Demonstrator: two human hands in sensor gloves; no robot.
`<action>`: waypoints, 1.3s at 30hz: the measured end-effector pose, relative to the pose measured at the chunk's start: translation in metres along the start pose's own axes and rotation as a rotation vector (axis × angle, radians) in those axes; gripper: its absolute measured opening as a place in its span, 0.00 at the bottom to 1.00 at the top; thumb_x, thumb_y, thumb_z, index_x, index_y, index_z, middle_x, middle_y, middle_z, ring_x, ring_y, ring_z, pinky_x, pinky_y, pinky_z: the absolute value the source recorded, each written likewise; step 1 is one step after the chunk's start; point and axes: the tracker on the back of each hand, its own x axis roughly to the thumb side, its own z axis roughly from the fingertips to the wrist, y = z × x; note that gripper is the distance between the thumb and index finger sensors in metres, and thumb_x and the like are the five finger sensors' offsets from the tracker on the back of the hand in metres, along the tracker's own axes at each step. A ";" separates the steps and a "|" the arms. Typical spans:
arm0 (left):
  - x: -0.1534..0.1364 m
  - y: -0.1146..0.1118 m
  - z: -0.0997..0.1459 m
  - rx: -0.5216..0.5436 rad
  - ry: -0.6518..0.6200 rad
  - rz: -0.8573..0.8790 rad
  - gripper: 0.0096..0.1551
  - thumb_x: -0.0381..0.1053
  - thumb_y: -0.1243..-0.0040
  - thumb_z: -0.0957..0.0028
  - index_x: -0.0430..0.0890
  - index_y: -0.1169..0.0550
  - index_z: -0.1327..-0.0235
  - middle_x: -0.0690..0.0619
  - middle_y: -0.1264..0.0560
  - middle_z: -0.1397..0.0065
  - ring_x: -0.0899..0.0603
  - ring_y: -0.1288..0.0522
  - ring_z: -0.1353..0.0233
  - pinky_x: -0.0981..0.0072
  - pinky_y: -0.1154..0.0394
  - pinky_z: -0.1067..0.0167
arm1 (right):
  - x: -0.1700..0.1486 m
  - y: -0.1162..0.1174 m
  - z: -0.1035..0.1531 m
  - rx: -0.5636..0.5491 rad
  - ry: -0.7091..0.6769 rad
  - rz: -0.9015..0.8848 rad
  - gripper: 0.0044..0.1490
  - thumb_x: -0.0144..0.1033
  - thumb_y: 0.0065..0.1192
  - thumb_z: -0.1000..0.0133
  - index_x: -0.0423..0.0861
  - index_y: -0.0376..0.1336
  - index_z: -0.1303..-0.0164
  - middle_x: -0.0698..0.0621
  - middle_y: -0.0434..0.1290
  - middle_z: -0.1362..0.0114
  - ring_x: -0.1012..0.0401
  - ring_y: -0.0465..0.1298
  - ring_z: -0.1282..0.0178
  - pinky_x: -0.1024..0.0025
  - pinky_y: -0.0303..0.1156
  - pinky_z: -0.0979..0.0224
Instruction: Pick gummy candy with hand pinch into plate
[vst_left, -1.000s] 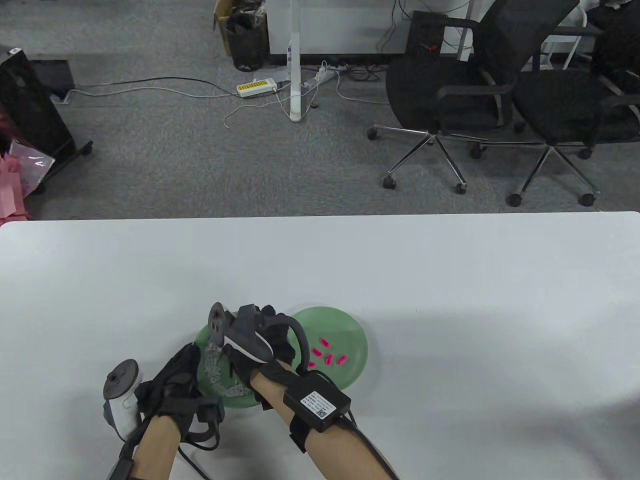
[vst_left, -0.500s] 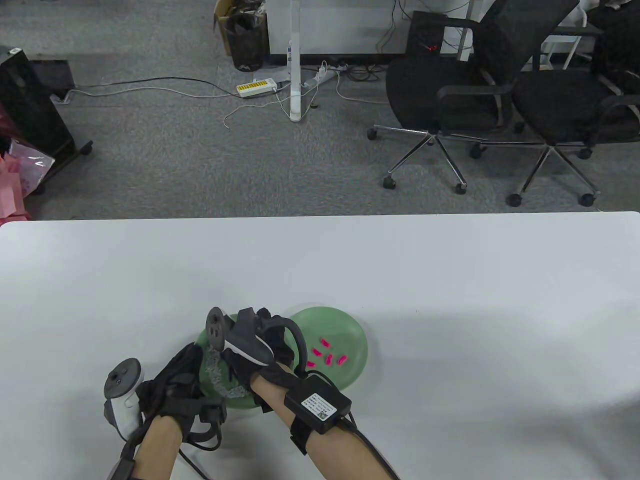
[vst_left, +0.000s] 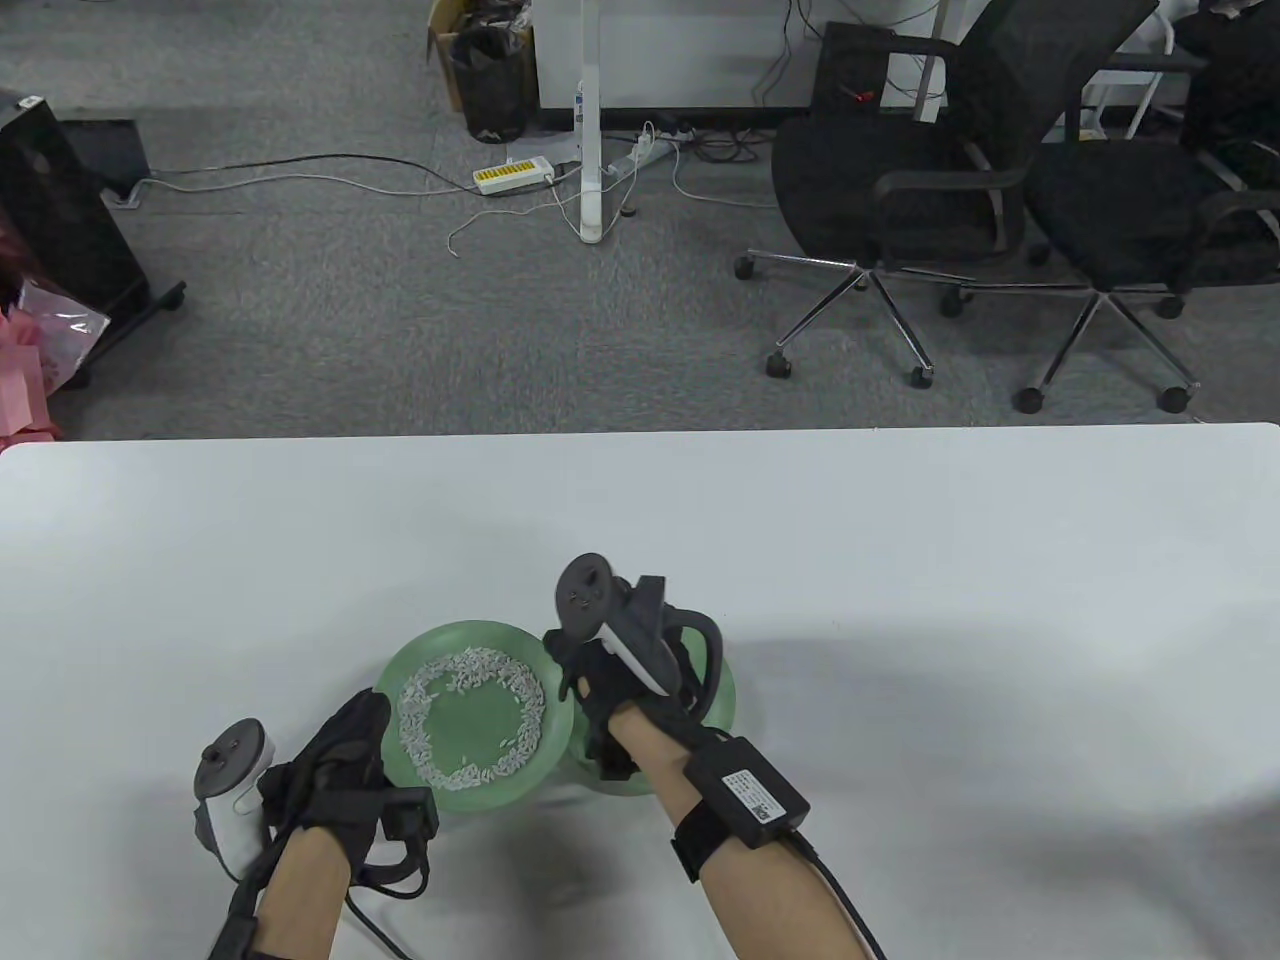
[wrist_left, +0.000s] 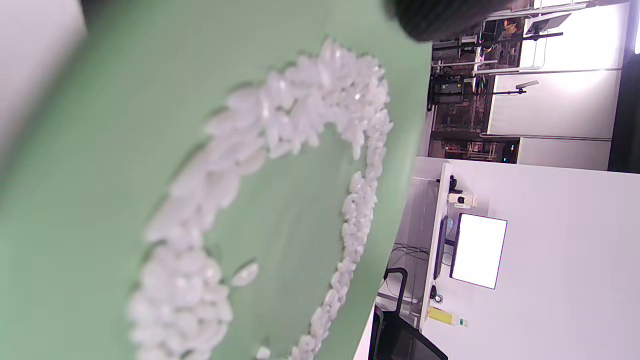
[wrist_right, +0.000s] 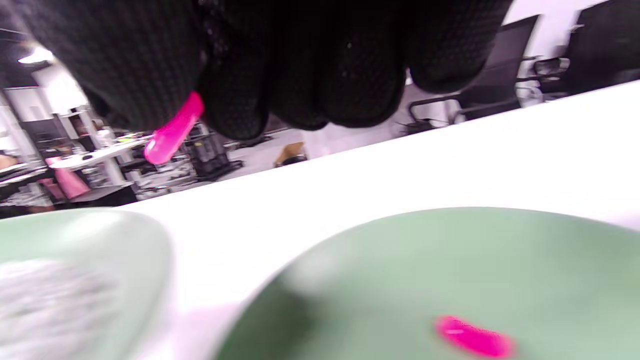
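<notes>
The white table (vst_left: 900, 600) carries two green plates. The left plate (vst_left: 470, 640), ringed with white grains (vst_left: 470, 720), is now uncovered. The right hand (vst_left: 620, 690) has shifted right over the right plate (wrist_right: 450, 260), pinching a pink gummy candy (wrist_right: 175, 130). The left hand (vst_left: 335, 765) rests at the left plate's near-left rim; its fingers' state is unclear.

1. A bright pink gummy candy (wrist_right: 175, 131), oblong and glossy, is pinched between black-gloved fingertips (wrist_right: 235, 107) above the table, pointing toward 7 o'clock.
2. A second pink candy (wrist_right: 472, 338) is lying flat in the green plate (wrist_right: 400, 270), at 5 o'clock.
</notes>
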 end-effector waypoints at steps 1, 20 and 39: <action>0.000 0.001 -0.001 0.004 0.006 -0.005 0.35 0.58 0.47 0.49 0.46 0.24 0.29 0.44 0.17 0.39 0.38 0.08 0.54 0.51 0.15 0.53 | -0.012 0.002 -0.003 0.014 0.026 0.015 0.25 0.50 0.74 0.60 0.51 0.78 0.55 0.55 0.78 0.39 0.52 0.76 0.39 0.47 0.69 0.30; 0.001 0.007 0.002 0.049 0.044 -0.016 0.35 0.55 0.44 0.49 0.44 0.26 0.28 0.43 0.15 0.41 0.38 0.09 0.50 0.50 0.15 0.51 | -0.012 0.061 -0.009 0.133 -0.060 0.316 0.24 0.48 0.74 0.59 0.53 0.79 0.55 0.56 0.79 0.39 0.53 0.77 0.39 0.48 0.70 0.29; -0.007 0.025 -0.003 0.161 0.136 0.014 0.33 0.50 0.41 0.50 0.45 0.25 0.29 0.41 0.18 0.36 0.37 0.11 0.50 0.52 0.16 0.52 | -0.083 -0.001 0.014 -0.119 -0.025 0.142 0.32 0.57 0.67 0.59 0.55 0.76 0.47 0.55 0.76 0.34 0.54 0.76 0.37 0.49 0.70 0.29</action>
